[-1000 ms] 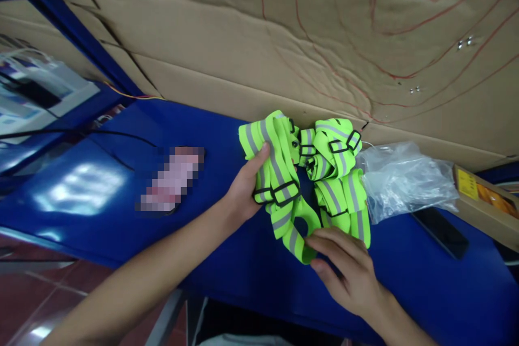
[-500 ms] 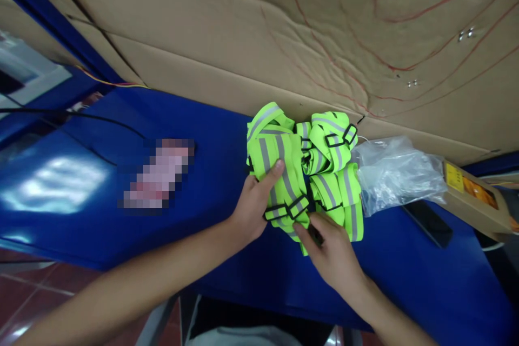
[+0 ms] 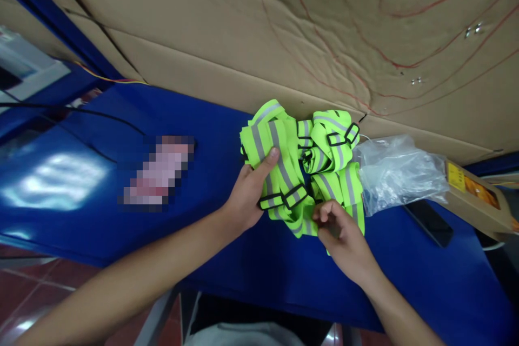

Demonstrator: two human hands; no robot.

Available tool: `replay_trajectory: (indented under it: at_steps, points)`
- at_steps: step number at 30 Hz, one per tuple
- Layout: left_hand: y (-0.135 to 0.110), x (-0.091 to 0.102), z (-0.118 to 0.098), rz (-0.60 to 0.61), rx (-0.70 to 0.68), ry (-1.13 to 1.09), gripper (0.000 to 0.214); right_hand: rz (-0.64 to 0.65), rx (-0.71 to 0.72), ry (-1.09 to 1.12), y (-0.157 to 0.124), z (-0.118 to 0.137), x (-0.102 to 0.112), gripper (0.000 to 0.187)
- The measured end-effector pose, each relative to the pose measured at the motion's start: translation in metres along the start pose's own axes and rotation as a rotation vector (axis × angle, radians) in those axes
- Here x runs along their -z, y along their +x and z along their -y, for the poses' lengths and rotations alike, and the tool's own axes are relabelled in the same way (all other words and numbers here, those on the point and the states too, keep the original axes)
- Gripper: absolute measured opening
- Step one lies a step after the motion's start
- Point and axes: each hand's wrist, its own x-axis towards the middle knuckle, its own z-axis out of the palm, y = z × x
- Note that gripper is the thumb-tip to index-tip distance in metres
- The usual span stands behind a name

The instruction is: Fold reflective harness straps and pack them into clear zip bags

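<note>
A folded bundle of neon-yellow reflective strap [image 3: 284, 165] with grey stripes is gripped in my left hand [image 3: 249, 192], thumb pressed on top and the other fingers hidden beneath. Black slide buckles [image 3: 295, 196] sit on its lower part. My right hand [image 3: 343, 240] has its fingers curled, thumb and forefinger pinching the strap at the bundle's lower right end. Just behind lies a rolled reflective strap [image 3: 332, 140] with black buckles. Another folded reflective strap [image 3: 353, 186] lies to the right, partly covered by my right hand.
On the blue table [image 3: 211, 173], a crumpled clear plastic bag [image 3: 399, 173], a dark phone [image 3: 430, 223] and a cardboard box [image 3: 478, 197] are at right. A blurred-out pinkish item [image 3: 162, 170] and black cables [image 3: 97, 113] are at left. A cardboard panel [image 3: 203, 38] stands behind.
My left hand and the bundle have shifted slightly left and up. My right hand has moved a little right and up, drawing the lower strap end rightward.
</note>
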Motion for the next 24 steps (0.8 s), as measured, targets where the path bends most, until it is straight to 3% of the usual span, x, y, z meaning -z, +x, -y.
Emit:
replay_trajectory:
  at_steps: [4, 7, 9, 13, 17, 19, 22, 24]
  points:
    - [0.007, 0.002, -0.009, 0.018, -0.047, -0.033, 0.048, 0.023, 0.016, -0.068, -0.002, 0.003, -0.001, 0.005]
    - [0.006, 0.001, -0.010, 0.018, -0.067, -0.054, 0.048, -0.114, 0.198, -0.222, -0.008, 0.011, -0.006, 0.008]
    - [0.002, 0.000, -0.007, 0.019, -0.011, -0.051, 0.048, -0.184, 0.322, -0.326, -0.012, 0.013, -0.012, 0.006]
    - [-0.002, 0.002, -0.006, 0.064, 0.162, -0.042, 0.042, -0.078, 0.207, -0.457, -0.015, 0.007, -0.020, 0.025]
    - [0.005, 0.006, -0.015, 0.102, 0.251, -0.027, 0.043, 0.043, 0.182, -0.398, -0.011, 0.003, -0.015, 0.012]
    - [0.011, 0.007, -0.021, 0.081, 0.193, -0.039, 0.044, 0.036, 0.292, -0.393, -0.011, 0.006, -0.008, 0.008]
    - [0.018, 0.007, -0.031, 0.039, 0.028, -0.064, 0.040, 0.004, 0.549, -0.521, -0.013, 0.014, 0.000, 0.020]
    - [0.022, 0.007, -0.035, 0.037, -0.010, -0.058, 0.037, -0.020, 0.687, -0.646, -0.015, 0.018, 0.003, 0.024]
